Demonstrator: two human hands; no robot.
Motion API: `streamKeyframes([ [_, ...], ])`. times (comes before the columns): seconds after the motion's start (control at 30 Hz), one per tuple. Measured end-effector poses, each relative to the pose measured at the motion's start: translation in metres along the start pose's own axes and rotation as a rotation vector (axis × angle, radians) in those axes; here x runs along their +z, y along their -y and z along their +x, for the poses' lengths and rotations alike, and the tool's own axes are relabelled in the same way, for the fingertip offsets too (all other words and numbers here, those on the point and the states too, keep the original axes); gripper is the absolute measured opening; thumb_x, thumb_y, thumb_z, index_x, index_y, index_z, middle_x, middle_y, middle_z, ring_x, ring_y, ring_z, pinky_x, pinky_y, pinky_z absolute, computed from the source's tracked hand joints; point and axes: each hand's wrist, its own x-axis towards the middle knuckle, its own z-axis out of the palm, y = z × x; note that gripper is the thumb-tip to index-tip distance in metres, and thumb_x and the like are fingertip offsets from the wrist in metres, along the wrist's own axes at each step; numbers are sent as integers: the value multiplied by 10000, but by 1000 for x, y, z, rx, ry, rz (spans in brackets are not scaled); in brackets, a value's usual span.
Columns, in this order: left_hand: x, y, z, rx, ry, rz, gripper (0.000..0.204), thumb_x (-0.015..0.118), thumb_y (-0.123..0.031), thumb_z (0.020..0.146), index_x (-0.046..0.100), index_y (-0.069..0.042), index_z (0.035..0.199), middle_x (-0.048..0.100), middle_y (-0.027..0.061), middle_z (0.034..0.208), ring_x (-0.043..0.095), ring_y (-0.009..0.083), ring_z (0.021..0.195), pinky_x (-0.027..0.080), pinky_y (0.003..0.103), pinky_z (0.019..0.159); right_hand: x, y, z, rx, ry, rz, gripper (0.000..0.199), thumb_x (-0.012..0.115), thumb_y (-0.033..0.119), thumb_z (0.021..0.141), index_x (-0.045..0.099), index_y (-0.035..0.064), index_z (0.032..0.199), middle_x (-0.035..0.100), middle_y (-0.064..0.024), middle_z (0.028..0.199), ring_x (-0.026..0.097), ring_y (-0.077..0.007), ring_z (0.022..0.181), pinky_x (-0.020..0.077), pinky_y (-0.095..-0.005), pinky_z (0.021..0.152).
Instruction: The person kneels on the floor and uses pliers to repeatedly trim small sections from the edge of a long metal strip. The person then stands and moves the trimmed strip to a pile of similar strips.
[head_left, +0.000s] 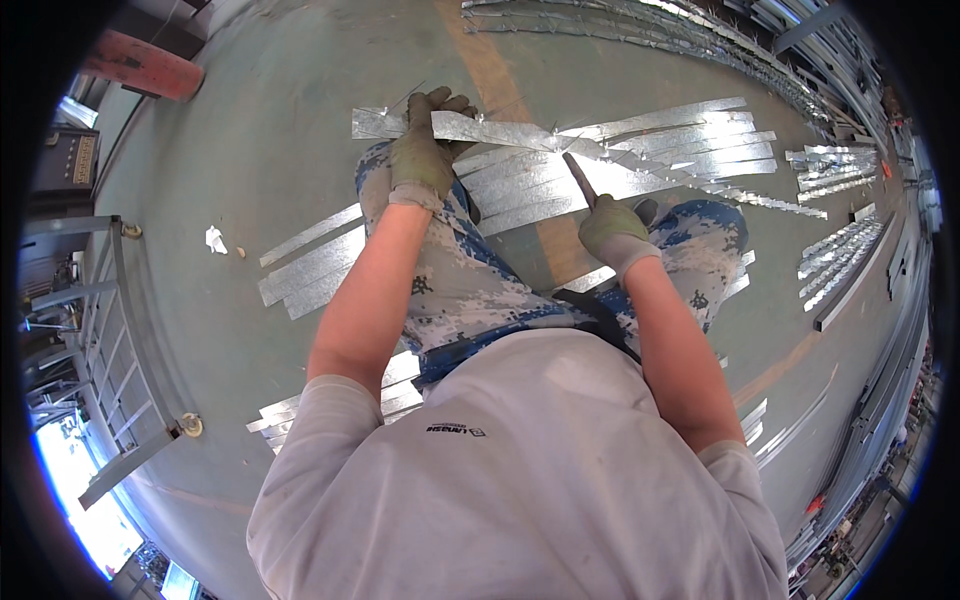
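Observation:
In an olive work glove, my left hand (424,150) grips a long shiny metal strip (500,131) near its left end, fingers wrapped over it. The strip runs off to the right, and its right part looks twisted or notched. Thin spikes stick up along it. My right hand (612,232), gloved too, is closed round a dark, narrow bar-shaped tool (578,180) whose exact kind I cannot make out. The tool's tip points up at the strip's middle; whether it touches is unclear. Flat metal strips (520,190) lie side by side beneath, partly hidden by my legs.
Spiked strips (600,30) stretch along the floor at the far right, with shorter bundles (850,262) nearer. A red cylinder (145,66) lies far left. A wheeled metal frame (125,350) stands at left, a white scrap (214,239) beside it. More flat strips (285,420) lie behind my left arm.

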Motion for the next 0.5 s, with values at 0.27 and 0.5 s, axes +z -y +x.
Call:
streamKeyframes([
  [0.27, 13, 0, -3, 38, -24, 29, 667, 474, -533, 1187, 606, 73, 1434, 705, 248, 1324, 723, 385, 1191, 635, 517, 1054, 40, -6, 8, -355, 271, 862, 174, 800, 43, 910, 774, 25, 1081, 788, -117, 1015, 812, -242, 992, 663, -385, 821],
  [0.5, 12, 4, 0, 48, -51, 23, 697, 430, -545, 1193, 604, 91, 1421, 705, 262, 1327, 722, 399, 1192, 619, 513, 1071, -13, 47, -32, 163, 429, 1433, 248, 795, 70, 937, 718, -6, 1159, 774, -143, 1020, 808, -258, 946, 663, -420, 760],
])
